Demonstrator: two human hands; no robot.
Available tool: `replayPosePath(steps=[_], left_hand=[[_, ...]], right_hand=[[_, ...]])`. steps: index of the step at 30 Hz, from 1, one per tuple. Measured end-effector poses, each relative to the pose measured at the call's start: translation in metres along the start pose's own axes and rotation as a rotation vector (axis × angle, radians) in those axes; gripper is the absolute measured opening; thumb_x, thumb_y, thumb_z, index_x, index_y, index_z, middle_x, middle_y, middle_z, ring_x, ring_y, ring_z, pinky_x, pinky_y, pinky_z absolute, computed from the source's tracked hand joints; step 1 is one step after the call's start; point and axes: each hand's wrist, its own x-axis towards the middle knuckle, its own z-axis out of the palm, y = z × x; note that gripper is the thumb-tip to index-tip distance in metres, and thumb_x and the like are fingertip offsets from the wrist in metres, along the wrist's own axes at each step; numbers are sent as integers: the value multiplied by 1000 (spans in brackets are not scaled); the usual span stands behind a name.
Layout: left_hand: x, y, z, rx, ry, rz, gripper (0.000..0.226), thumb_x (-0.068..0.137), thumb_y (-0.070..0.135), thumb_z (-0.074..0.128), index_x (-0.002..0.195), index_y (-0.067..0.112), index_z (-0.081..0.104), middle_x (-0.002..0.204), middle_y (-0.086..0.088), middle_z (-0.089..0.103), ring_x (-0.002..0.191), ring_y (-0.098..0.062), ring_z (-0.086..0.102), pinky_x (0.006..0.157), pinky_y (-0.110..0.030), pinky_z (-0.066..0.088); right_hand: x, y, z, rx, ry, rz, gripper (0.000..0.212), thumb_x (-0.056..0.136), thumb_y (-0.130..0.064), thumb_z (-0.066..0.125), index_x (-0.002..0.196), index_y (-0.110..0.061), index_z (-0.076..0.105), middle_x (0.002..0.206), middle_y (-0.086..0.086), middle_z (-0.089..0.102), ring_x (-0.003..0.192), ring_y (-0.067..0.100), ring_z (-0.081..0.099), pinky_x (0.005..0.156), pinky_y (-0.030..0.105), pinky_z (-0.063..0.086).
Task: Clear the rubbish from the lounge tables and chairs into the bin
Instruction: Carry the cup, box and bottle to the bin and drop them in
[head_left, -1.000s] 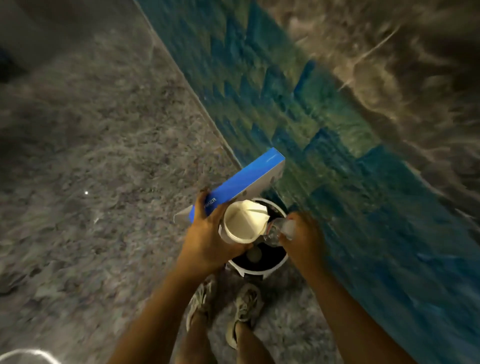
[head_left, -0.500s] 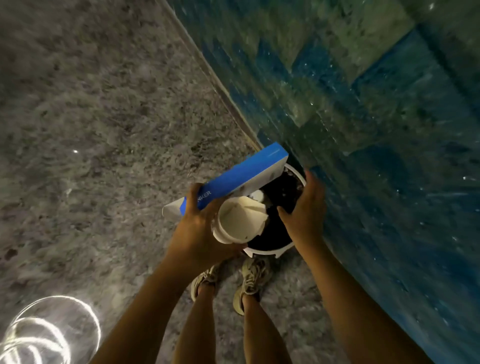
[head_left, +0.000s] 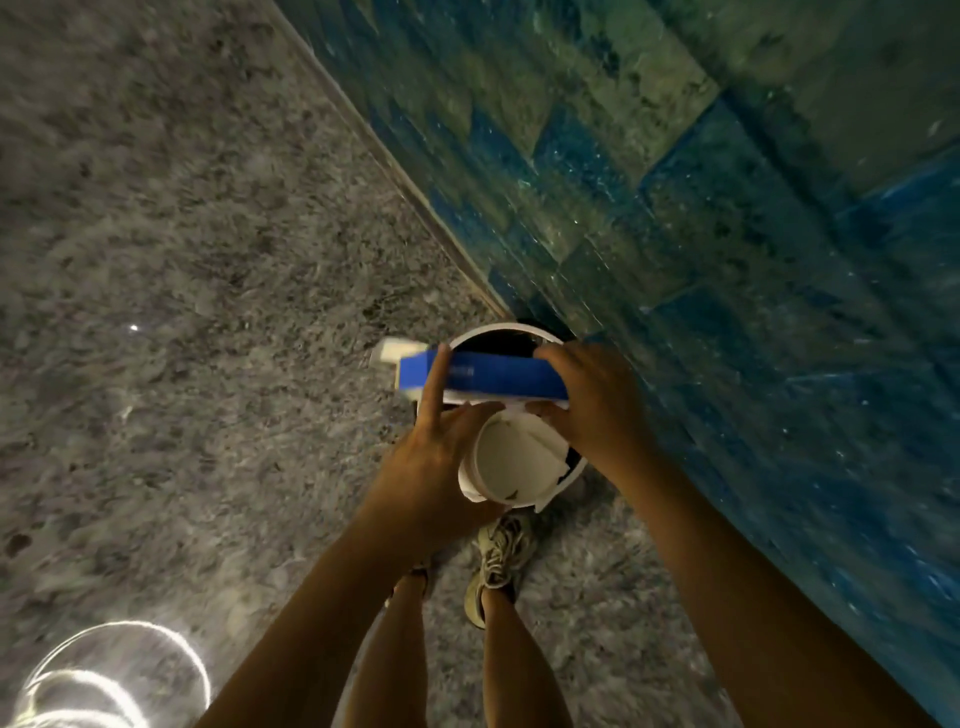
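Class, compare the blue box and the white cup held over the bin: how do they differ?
The long blue cardboard box is flat and rectangular; the white paper cup is round and open. Both hands grip the box; only the left hand holds the cup. Both hang above the round white bin.

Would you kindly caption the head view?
Both hands hold a blue box and paper cup over the bin.

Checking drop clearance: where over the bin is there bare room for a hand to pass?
Only the dark gap at the bin's far rim, beyond the blue box. The near mouth is crowded: paper cup, left hand, right hand. Bare speckled floor lies left.
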Motion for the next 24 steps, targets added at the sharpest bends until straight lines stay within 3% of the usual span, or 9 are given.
replayPosePath(steps=[2,5,7,9,10,12,15,21,24], left_hand=[[0,1,5,-36,33,-21,82,61,53,69,131,16,48,154,-10,7,136,-23,29,97,-36,42],[2,1,12,-50,90,-41,85,60,59,70,125,7,53,143,-1,26,138,-32,24,97,-40,40],[0,-3,20,-32,103,-49,82,62,53,75,123,3,54,135,-9,46,138,-33,19,99,-42,38],[-2,-7,29,-22,76,-128,81,62,44,80,126,4,52,135,-17,48,138,-32,19,97,-42,43],[-3,-9,32,-45,81,-188,81,60,39,83,127,6,51,136,-18,44,134,-33,28,89,-40,47],[-3,-11,40,-100,126,-264,81,55,30,87,124,7,53,132,-19,43,117,-34,48,76,-32,47],[1,-17,53,-165,162,-295,77,56,23,88,123,8,53,120,-13,51,106,-28,56,75,-26,43],[23,-22,78,-274,208,-391,77,63,26,85,129,12,47,127,-9,52,113,-25,54,80,-24,41],[30,-26,96,-301,213,-443,79,63,30,84,131,16,45,130,-5,49,116,-21,50,82,-17,37]], right_hand=[[-10,6,13,149,-52,245,50,73,-30,75,114,-10,53,111,11,62,101,30,59,80,45,51],[-24,17,38,218,-60,458,54,79,-31,69,123,-9,47,123,12,57,112,28,55,89,42,49],[-33,21,55,221,-115,537,53,81,-26,67,127,-10,45,124,11,56,113,29,53,89,44,49],[-41,24,70,202,-163,604,51,83,-25,64,128,-9,44,125,12,55,112,30,54,88,44,48],[-44,26,76,184,-185,631,52,85,-26,62,130,-8,42,127,13,54,114,31,53,89,44,48],[-47,31,84,160,-236,645,58,87,-27,61,136,-7,37,133,16,50,120,32,49,93,43,44],[-43,40,88,149,-277,606,72,86,-30,63,143,-7,26,142,15,40,128,30,41,100,42,37],[-43,44,82,160,-139,519,67,86,-26,63,141,-6,31,141,16,43,127,31,43,101,42,37],[-47,42,81,230,-102,498,64,85,-22,64,139,-7,34,138,16,46,126,30,44,99,40,38]])
